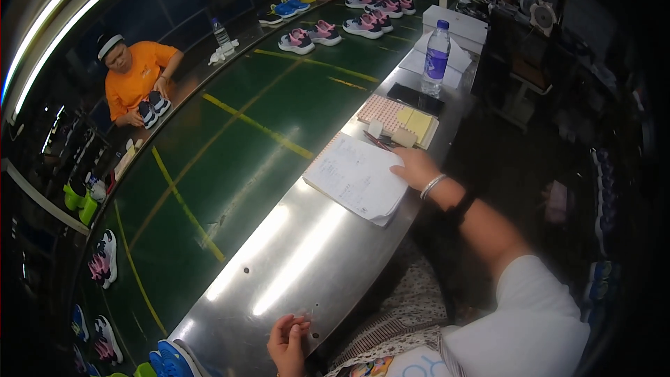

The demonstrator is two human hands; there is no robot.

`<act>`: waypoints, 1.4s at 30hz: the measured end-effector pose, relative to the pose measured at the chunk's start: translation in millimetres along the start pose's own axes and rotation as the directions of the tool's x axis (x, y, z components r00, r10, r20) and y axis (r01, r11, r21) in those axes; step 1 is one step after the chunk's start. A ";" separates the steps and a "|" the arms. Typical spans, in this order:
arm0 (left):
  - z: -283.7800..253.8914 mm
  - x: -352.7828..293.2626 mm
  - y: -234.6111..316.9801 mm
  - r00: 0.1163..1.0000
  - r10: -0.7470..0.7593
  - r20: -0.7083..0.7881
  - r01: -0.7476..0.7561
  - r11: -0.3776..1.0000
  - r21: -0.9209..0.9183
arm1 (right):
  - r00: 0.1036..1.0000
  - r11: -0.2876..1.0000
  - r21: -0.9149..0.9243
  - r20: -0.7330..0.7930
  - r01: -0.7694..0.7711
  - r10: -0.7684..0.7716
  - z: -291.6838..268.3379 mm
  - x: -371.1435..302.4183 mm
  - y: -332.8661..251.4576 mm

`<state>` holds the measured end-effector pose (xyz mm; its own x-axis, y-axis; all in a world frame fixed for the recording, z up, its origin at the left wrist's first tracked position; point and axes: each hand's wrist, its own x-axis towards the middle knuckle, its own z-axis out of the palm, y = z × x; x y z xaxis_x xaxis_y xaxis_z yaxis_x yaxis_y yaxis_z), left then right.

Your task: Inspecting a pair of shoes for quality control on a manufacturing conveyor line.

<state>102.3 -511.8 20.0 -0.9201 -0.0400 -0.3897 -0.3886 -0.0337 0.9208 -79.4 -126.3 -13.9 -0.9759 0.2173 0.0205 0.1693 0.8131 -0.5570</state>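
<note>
A spiral-bound notebook (354, 176) lies on the metal ledge, its white page covered with faint handwriting. At its right edge, my right hand (417, 167) has its fingers closed on the page corner; some of the fingers are hidden. A bracelet and a dark band circle that wrist. My left hand (287, 341) is over the near part of the ledge, fingers curled in, with nothing visible in them. Just beyond the notebook are a pen (377, 140), a tan block-like piece (404, 137), and a checked notebook (382, 111) with a yellow pad (417, 123).
Along the metal ledge (293, 258) stand a water bottle (437, 59), a dark phone-like slab (414, 98) and a white box (455, 26). Pink-and-navy sneakers (324, 33) rest on the green conveyor (230, 160). Blue shoes (172, 359) sit near left. Across, a person (139, 77) handles shoes.
</note>
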 end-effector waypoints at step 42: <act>-38.4 19.3 -43.8 0.973 0.218 0.082 -0.227 0.810 0.541 | 0.741 0.606 0.535 -0.057 0.589 -0.669 83.2 -156.3 -80.5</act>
<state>103.4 -549.4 -28.5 -0.9835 0.0360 -0.1772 -0.1326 0.5220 0.8425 48.0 -270.6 -41.4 -0.8287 -0.3518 0.4353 -0.5453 0.3322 -0.7696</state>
